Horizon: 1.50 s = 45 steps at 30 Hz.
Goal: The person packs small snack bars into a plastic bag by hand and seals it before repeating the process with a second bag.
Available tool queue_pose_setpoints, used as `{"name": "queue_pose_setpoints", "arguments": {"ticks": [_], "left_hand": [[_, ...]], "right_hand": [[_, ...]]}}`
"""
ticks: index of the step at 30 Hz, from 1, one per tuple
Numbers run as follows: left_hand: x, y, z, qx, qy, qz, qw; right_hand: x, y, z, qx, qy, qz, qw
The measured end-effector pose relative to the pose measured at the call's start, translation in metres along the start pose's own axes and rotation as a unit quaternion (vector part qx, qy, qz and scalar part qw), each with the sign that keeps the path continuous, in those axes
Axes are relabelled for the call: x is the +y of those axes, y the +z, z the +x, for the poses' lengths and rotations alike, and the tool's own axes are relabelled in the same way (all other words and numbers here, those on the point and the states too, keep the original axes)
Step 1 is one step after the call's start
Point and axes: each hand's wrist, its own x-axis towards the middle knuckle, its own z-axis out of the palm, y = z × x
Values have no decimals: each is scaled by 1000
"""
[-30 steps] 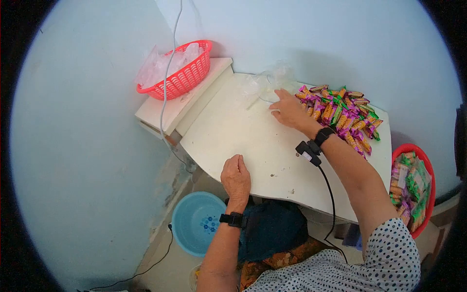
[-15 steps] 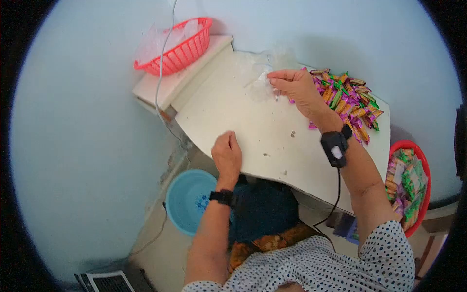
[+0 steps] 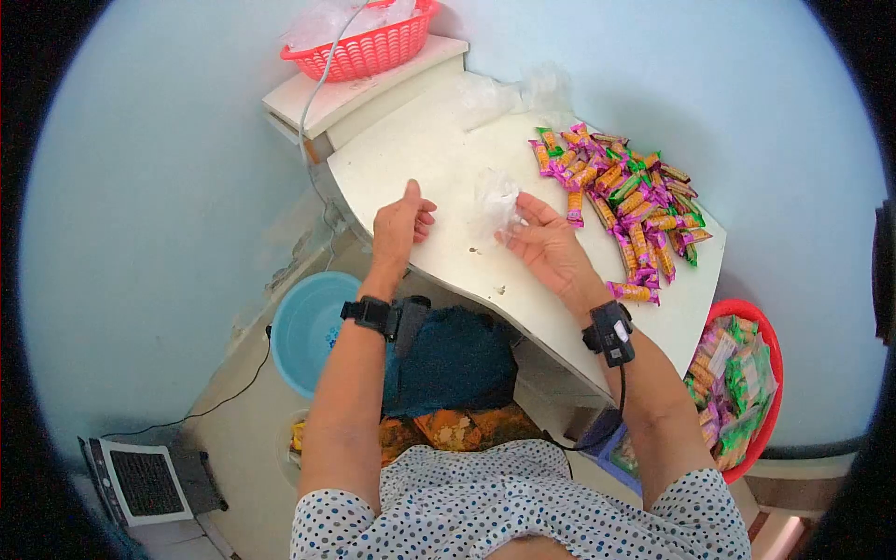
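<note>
A clear plastic bag (image 3: 497, 201) hangs over the white table (image 3: 439, 149), pinched between the thumb and fingers of my right hand (image 3: 557, 254). Left of it, my left hand (image 3: 401, 226) is above the table's front edge, thumb raised away from loosely bent fingers, holding nothing. A heap of small wrapped snacks (image 3: 635, 201) in purple, green and yellow wrappers spreads over the right side of the table, just beyond my right hand. More clear plastic bags (image 3: 543, 91) lie at the table's back edge against the wall.
A red basket (image 3: 369, 51) of clear bags sits on a raised shelf (image 3: 350, 93) at the back left. Below the table's left side is a blue basin (image 3: 303, 322). At the right, a red tub (image 3: 767, 392) holds packed snack bags. A grey cable (image 3: 313, 98) hangs past the shelf.
My right hand has drawn a clear bag from the back of the table toward me. My left hand has moved up and left, and its thumb and fingers have spread apart.
</note>
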Motion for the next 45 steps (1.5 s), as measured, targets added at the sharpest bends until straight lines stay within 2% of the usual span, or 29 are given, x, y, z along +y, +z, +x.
{"name": "queue_pose_setpoints", "arguments": {"ticks": [2, 5, 7, 10, 16, 22, 25, 28, 31, 34, 37, 43, 45], "left_hand": [[2, 11, -20, -11, 25, -24, 999], [6, 34, -63, -9, 65, -88, 994], [1, 39, -79, -14, 70, -122, 990], [5, 37, -90, -11, 87, -72, 994], [5, 21, -89, 134, 122, -116, 977], [5, -4, -102, 180, 273, 92, 940], [-6, -2, -106, 156, 239, -36, 958], [-7, -5, -116, 132, 223, -56, 964], [-3, -2, -124, 126, 265, -52, 955], [3, -4, -131, 130, 290, 60, 946], [-5, -4, -132, 120, 293, 60, 947], [-13, -10, -136, 99, 198, -118, 968], [-15, -15, -135, 102, 149, -116, 977]], "right_hand": [[7, -2, 0, -1, 3, 8, 1000], [9, 3, 1, -52, -18, -4, 998], [13, 5, 4, -51, -31, -47, 997], [13, 4, 3, -50, -28, -84, 995], [-2, 7, 1, -28, -30, -118, 992], [-2, 9, -2, -69, -17, -154, 986], [-3, 16, -5, -74, -13, -148, 986], [-13, 21, -11, -86, 39, -114, 989], [-12, 16, -6, -112, 63, -139, 982], [-7, 11, -3, -129, 96, -197, 967], [2, 4, -2, -144, 104, -220, 959], [3, 13, -7, -147, 85, -156, 973], [3, 13, -6, -167, 90, -145, 971]]}}
